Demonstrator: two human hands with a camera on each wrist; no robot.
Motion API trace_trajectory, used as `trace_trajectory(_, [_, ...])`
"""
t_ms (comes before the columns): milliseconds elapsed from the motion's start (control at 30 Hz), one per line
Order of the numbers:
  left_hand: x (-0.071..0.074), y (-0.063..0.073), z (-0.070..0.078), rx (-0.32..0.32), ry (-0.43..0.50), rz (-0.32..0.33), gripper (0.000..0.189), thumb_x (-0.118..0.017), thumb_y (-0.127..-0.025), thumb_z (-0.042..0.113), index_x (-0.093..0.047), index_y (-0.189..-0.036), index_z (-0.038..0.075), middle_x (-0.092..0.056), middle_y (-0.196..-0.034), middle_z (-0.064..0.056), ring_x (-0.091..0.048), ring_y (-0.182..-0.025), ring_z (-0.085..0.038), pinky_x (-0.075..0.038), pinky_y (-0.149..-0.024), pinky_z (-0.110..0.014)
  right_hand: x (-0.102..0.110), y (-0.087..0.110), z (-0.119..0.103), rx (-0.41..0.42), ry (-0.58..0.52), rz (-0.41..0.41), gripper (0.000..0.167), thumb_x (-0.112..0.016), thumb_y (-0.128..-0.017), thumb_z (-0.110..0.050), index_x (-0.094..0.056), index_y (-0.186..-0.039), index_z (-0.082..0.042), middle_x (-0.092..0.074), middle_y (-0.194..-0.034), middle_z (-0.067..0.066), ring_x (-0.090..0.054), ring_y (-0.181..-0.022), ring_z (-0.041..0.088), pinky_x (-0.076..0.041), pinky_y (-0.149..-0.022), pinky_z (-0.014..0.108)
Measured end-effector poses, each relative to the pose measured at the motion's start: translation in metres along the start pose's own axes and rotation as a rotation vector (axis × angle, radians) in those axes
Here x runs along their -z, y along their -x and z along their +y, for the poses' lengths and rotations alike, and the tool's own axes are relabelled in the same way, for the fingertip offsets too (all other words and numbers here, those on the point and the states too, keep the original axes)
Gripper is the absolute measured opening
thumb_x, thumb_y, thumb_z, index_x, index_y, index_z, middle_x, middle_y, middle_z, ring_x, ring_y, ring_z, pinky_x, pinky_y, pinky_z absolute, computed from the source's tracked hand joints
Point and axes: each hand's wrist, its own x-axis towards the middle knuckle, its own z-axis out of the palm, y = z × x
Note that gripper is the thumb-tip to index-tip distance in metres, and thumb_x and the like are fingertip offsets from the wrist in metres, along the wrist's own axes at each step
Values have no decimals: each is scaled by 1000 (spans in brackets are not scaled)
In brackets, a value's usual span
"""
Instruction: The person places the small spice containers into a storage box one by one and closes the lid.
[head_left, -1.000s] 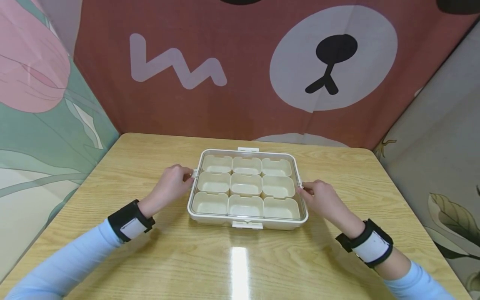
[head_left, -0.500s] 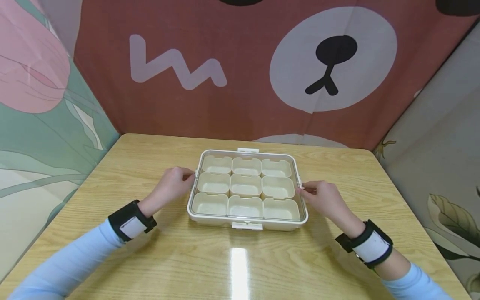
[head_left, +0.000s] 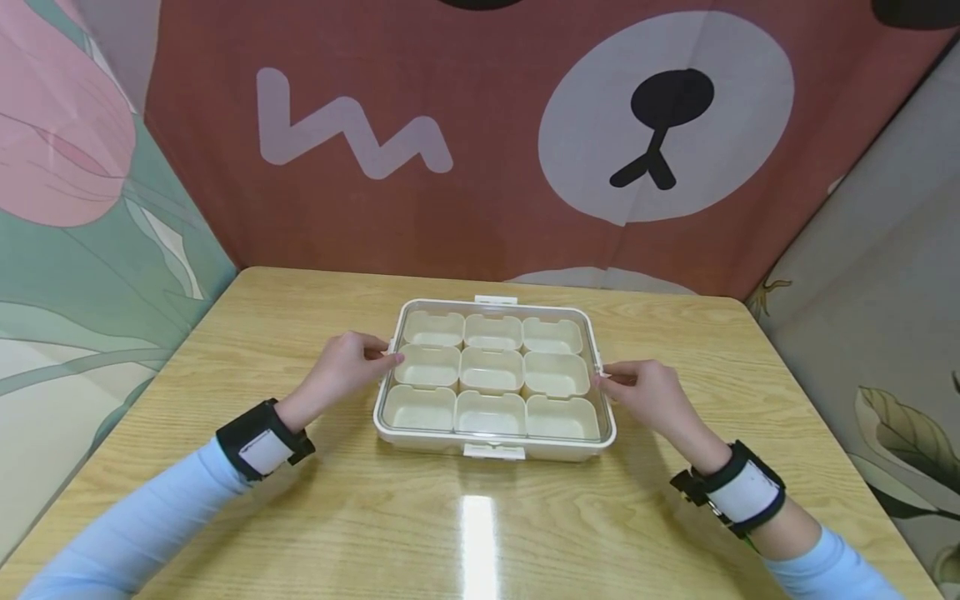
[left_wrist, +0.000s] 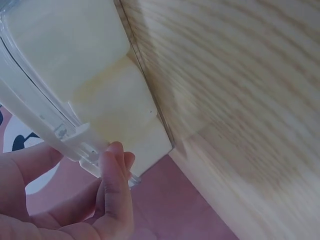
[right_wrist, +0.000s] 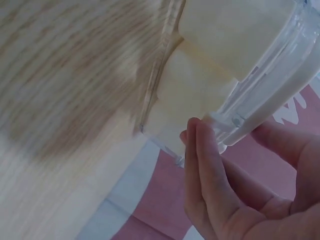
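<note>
A clear plastic storage box (head_left: 427, 444) with a white-rimmed see-through lid (head_left: 427, 434) sits in mid-table. Rows of cream cups (head_left: 491, 371) show through the lid. At the box's left side my left hand (head_left: 347, 371) pinches the edge by the white latch (left_wrist: 86, 141). Its thumb reaches over the lid rim, and its fingertips press the latch from outside. My right hand (head_left: 651, 400) pinches the right side's latch (head_left: 599, 370), fingertips against its outer face and thumb at the lid rim.
White latches also stick out at the box's front (head_left: 495, 451) and back (head_left: 496, 299). The wooden table (head_left: 315, 517) meets a red cartoon-print curtain (head_left: 487, 225) behind. Printed cloths flank both sides.
The left latch, tilted outward a second ago, now lies down against the box side. My left thumb has come up over the lid rim. The right hand has barely moved.
</note>
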Motion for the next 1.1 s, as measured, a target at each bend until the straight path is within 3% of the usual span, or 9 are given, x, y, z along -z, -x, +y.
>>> trace_trajectory(467, [-3,0,-1,19,69,18,37,-67,-88,30,-70,-107,-2,-71,-94,-15,-62,-75,-17,-48,-61,-26,-1,-2,0,-33,-66,-38,41,-63,-90,-31,-66,-112,4,-72,-96,18,-70,-86,25,-53,-67,31])
trace_trajectory(767, [0,-1,1,58,79,2,36,-67,-88,29,-70,-107,-1,-70,-97,-15,-60,-76,-18,-47,-61,-26,-1,-4,2,-68,-85,-50,44,-62,-90,-32,-65,-115,4,-71,-100,20,-71,-81,22,-52,-65,28])
trace_trajectory(1100, [-1,-1,4,122,133,-1,34,-67,-88,27,-69,-107,-2,-70,-90,-13,-61,-75,-17,-48,-61,-24,-2,-3,4,-129,-180,-67,48,-63,-89,-34,-63,-118,5,-68,-108,23,-69,-88,23,-52,-69,27])
